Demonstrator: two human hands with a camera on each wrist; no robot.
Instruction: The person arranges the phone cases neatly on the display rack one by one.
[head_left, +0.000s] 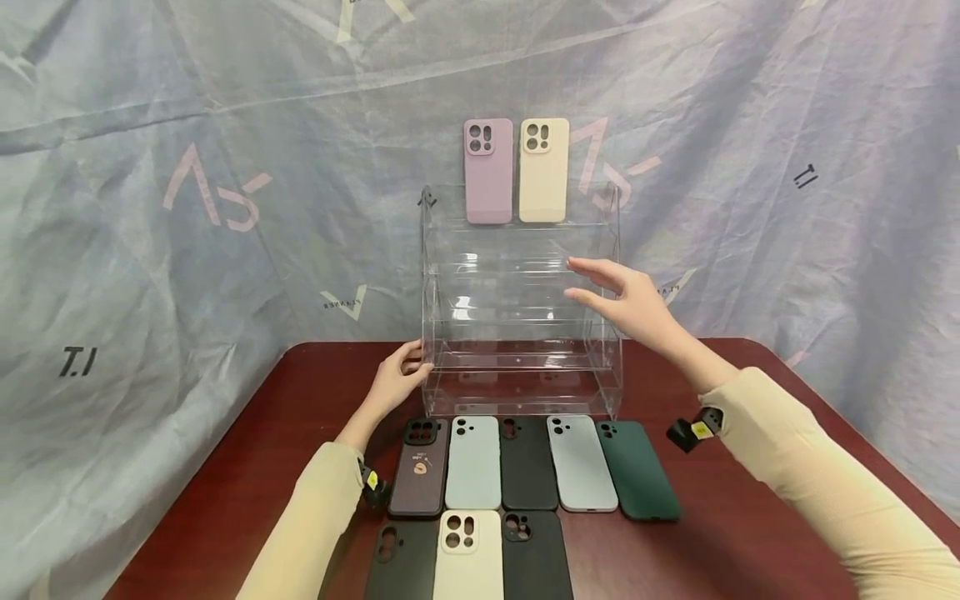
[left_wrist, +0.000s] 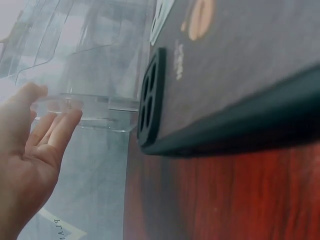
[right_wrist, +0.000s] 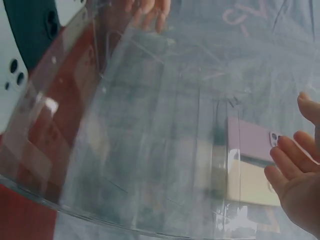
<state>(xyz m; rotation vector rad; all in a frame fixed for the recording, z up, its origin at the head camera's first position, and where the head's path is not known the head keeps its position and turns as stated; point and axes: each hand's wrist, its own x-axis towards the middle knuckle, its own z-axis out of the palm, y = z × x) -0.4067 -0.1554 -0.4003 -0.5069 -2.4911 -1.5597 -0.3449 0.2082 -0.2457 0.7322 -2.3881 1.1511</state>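
A clear tiered display stand (head_left: 517,360) stands on the table. My left hand (head_left: 399,379) pinches its left side edge; in the left wrist view the thumb and fingers (left_wrist: 65,125) lie on either side of the clear panel. Held in the air before the stand's right part is my right hand (head_left: 626,302), thumb and fingers apart, with nothing between them. On the top tier a lilac phone case (head_left: 489,179) and a cream phone case (head_left: 543,179) stand upright side by side. Both also show through the clear plastic in the right wrist view, near the right fingers (right_wrist: 295,155).
In front of the stand, phone cases lie in two rows: a dark patterned one (head_left: 420,475), pale blue (head_left: 473,467), black (head_left: 528,471), light grey (head_left: 583,467) and green (head_left: 637,475), with another cream case (head_left: 468,567) between two dark ones nearer me. A grey cloth (head_left: 247,250) hangs behind the table (head_left: 720,517).
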